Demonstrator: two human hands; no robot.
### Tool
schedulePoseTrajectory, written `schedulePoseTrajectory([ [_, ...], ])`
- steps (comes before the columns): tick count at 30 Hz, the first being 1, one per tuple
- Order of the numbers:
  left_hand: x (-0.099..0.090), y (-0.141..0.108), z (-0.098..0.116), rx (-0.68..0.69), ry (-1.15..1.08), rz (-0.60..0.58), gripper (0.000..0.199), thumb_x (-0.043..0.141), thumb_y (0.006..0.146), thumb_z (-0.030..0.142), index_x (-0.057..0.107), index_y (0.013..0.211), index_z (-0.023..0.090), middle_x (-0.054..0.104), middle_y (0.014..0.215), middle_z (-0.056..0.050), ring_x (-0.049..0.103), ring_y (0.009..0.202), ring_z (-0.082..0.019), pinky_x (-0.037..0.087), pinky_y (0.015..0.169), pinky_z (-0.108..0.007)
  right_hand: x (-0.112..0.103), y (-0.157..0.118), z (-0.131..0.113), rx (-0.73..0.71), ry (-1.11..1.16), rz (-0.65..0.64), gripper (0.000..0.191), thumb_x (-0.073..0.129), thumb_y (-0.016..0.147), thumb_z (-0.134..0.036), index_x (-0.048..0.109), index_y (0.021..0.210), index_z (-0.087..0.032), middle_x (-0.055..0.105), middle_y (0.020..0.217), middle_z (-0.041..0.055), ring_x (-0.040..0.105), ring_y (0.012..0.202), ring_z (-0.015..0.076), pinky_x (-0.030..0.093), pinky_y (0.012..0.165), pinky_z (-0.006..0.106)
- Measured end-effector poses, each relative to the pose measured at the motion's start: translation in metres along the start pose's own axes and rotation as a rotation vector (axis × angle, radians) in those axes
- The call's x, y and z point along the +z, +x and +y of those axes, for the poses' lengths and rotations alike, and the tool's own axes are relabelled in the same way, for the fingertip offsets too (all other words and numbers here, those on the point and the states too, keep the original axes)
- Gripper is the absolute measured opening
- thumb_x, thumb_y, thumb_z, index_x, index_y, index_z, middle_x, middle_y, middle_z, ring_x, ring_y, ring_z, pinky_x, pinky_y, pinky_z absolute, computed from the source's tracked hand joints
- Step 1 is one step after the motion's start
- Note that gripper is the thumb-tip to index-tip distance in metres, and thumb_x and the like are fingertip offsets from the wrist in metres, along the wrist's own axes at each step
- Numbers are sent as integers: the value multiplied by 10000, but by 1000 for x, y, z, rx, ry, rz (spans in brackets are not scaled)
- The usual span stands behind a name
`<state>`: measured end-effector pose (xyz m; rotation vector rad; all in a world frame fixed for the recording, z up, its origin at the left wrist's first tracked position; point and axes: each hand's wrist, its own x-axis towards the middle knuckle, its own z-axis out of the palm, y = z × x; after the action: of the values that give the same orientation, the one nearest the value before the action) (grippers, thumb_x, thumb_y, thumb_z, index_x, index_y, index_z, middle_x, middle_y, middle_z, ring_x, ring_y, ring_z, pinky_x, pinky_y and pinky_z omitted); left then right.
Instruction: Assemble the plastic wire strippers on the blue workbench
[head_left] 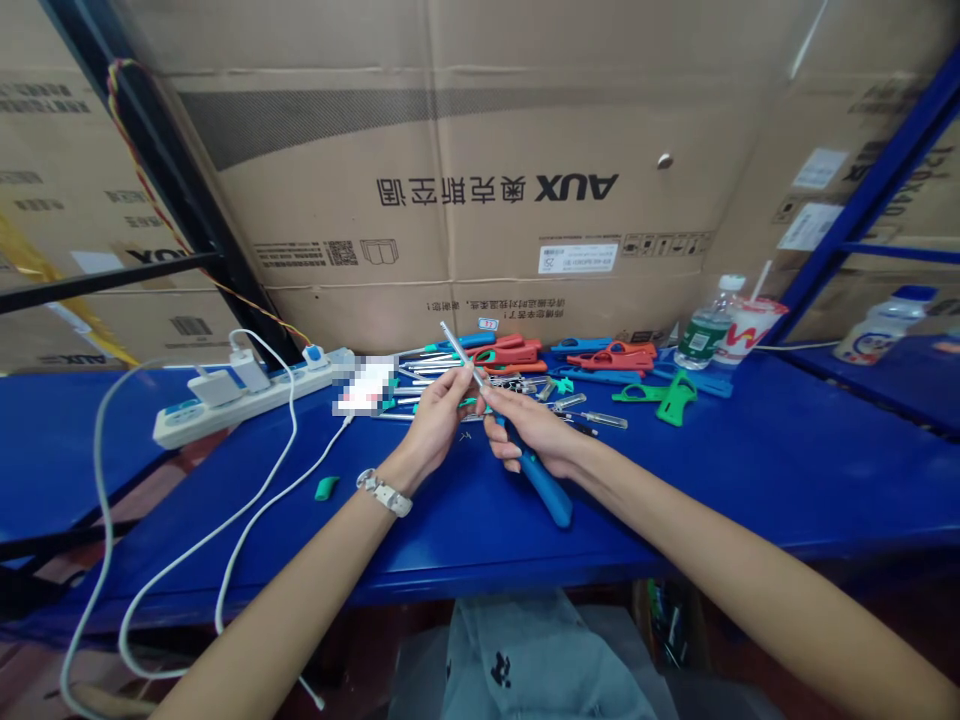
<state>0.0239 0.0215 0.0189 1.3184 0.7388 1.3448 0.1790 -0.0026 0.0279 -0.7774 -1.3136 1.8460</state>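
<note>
A blue-handled lighter [546, 486] with a silver metal tube [454, 343] is held between both hands, above the blue table. My left hand [441, 415] pinches the metal tube with thumb and fingers. Around the body, near the base of the tube, the fingers of my right hand [529, 430] are closed. The blue handle points down toward the front edge. Behind the hands lie red lighter bodies [517, 350], several metal tubes and small screwdrivers [606, 420] with clear handles. A green casing [677, 398] rests to the right.
A white power strip [180, 425] with plugs and cables lies left, beside a blurred phone [365, 385]. A small green piece [326, 488] sits near the left forearm. A water bottle [703, 330], a red-and-white cup [752, 325] and another bottle [885, 330] stand right. Cardboard [487, 120] rises behind.
</note>
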Motion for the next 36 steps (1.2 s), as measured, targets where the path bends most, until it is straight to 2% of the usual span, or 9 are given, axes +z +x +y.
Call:
schedulePoseTrajectory([
  [8,1,-2,0,-81,-32,-159,395,822,767,531,652,715,179,561,646,19,537,616,-112,485,639,-270,-10,-1,-4,118,-6,-25,439,502,982,-621,545,836,-209,513,549,-58,451,392,86,430,374,210],
  [14,-12,8,7,55,8,154,385,676,878,591,629,825,212,708,895,-68,673,811,-166,544,708,-308,-21,-13,-5,114,-84,-78,277,617,952,-495,548,922,-228,561,584,-58,497,419,96,444,367,212],
  [18,-27,21,18,134,13,312,392,637,907,597,604,819,216,708,885,-77,685,797,-163,554,714,-313,-25,-22,-7,154,-156,-92,275,589,972,-497,536,901,-237,561,585,-49,507,418,95,448,362,212],
  [21,-46,29,29,228,-48,520,389,632,916,566,567,767,213,691,842,-59,675,759,-142,551,728,-296,-27,-28,-5,162,-226,-91,297,591,970,-512,539,901,-227,577,588,-40,533,426,102,458,362,210],
  [24,-68,23,35,162,186,336,374,675,875,560,646,802,194,703,855,-86,667,756,-173,546,709,-319,-32,-30,-4,134,-210,8,308,588,966,-513,537,900,-216,578,587,-44,545,423,99,455,359,198],
  [27,-85,3,26,147,729,-3,302,723,832,491,721,796,191,702,820,-86,641,757,-209,525,709,-345,-35,-23,-7,129,-208,50,295,578,976,-488,536,889,-209,594,595,-34,569,427,105,453,361,196],
  [29,-92,-11,15,207,1004,-91,221,694,844,418,757,834,206,687,837,-82,625,765,-225,517,738,-372,-33,-15,-9,121,-250,46,285,577,983,-468,536,879,-205,621,622,-17,592,440,111,444,359,193],
  [32,-95,-23,2,252,1182,-143,191,639,873,350,762,918,211,663,875,-83,617,794,-238,514,772,-395,-29,1,-10,93,-327,52,279,597,976,-457,556,869,-203,630,656,-8,618,473,117,428,356,189],
  [36,-78,-29,8,450,1265,25,169,595,918,345,690,942,207,627,901,-76,597,883,-261,492,810,-412,-23,20,-8,64,-542,23,279,608,961,-465,650,867,-205,564,569,-25,581,468,132,423,385,221],
])
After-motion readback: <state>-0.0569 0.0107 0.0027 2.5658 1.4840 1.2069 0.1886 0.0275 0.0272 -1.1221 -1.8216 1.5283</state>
